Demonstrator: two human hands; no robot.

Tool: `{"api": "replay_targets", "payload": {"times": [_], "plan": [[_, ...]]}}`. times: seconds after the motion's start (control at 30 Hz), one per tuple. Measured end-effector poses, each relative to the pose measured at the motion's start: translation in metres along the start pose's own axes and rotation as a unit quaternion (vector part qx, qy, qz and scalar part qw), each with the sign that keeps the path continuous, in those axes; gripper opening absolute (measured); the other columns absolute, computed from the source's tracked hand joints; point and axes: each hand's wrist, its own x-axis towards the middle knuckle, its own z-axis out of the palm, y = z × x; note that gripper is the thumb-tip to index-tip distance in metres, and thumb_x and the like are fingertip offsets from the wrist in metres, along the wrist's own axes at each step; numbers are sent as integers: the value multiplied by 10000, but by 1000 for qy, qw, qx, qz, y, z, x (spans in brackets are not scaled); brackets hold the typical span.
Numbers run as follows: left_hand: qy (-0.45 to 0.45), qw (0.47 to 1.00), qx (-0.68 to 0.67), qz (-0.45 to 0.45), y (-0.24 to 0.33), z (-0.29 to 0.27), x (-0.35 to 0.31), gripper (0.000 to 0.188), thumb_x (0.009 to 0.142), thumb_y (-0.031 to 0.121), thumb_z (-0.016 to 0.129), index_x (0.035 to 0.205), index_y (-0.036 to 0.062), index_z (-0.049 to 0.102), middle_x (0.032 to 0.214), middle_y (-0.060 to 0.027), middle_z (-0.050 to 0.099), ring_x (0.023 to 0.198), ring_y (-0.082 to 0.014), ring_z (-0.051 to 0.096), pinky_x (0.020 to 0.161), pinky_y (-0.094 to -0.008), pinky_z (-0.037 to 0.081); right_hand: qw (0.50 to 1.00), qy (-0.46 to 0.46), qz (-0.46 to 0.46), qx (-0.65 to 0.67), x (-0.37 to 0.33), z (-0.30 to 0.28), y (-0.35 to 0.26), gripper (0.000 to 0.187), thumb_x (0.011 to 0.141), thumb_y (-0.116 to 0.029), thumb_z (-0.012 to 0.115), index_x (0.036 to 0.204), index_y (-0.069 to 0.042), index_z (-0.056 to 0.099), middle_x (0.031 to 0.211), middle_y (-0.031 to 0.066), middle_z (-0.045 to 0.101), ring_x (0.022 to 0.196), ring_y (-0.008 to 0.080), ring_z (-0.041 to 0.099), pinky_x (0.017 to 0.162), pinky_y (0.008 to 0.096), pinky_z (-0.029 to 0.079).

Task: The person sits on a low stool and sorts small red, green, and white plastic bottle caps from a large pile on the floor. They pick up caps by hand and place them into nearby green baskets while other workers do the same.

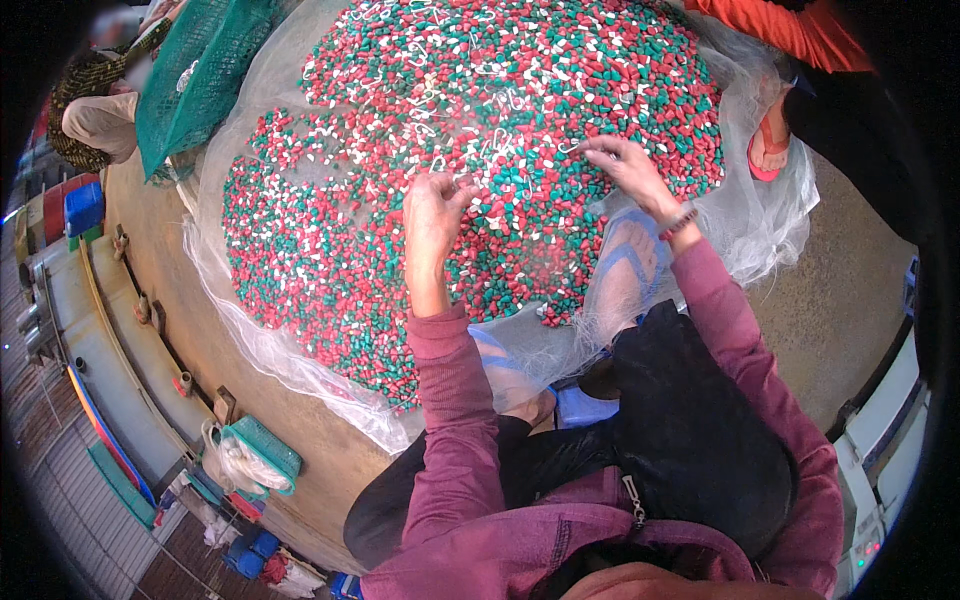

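Observation:
A large heap of small red, green and white cone-shaped pieces (480, 130) lies on a sheer white net (250, 340) spread over the floor. My left hand (432, 215) hovers over the near middle of the heap, fingers curled together around a few pieces. My right hand (625, 165) rests on the heap's right side, its fingertips pinching at pieces and thin white loops. Both arms wear purple sleeves, and a bead bracelet (680, 222) circles the right wrist. My feet in blue sandals (625, 262) sit under the net's near edge.
A green mesh sack (205, 70) lies at the far left, beside a crouching person (95, 105). Another person in orange, with a red sandal (768, 150), stands at the far right. A green basket (258, 452) and blue crates (84, 208) sit along the left.

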Motion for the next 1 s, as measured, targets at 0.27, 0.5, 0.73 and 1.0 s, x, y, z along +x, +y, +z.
{"api": "replay_targets", "payload": {"times": [0.27,0.5,0.73,1.0], "plan": [[-155,953,-228,-124,-17,23,0,270,860,257,689,904,-10,694,742,-94,677,581,-106,622,535,-279,493,927,1,-10,-375,21,26,15,182,857,-139,590,1032,-99,621,856,144,680,813,333,660,685,459,519],[-129,956,-257,-53,-23,45,-1,274,777,-28,691,1051,-19,674,819,-90,678,642,-129,651,507,-251,528,877,-105,165,438,-16,20,-18,116,892,-141,607,951,-50,567,742,1,590,683,129,619,540,239,483],[-104,916,-377,-87,0,42,-5,586,792,-26,686,1332,-4,461,874,-121,667,674,-152,666,507,-244,513,835,-177,102,511,-32,23,-27,247,925,-227,481,1029,-21,571,981,122,617,807,196,631,590,272,513],[-91,888,-448,-53,22,45,-6,250,865,82,671,1092,5,600,875,-59,683,742,-103,653,551,-206,497,864,-127,193,446,-36,42,-48,294,934,-272,600,1100,-29,605,935,57,661,779,127,645,640,250,533]]}}
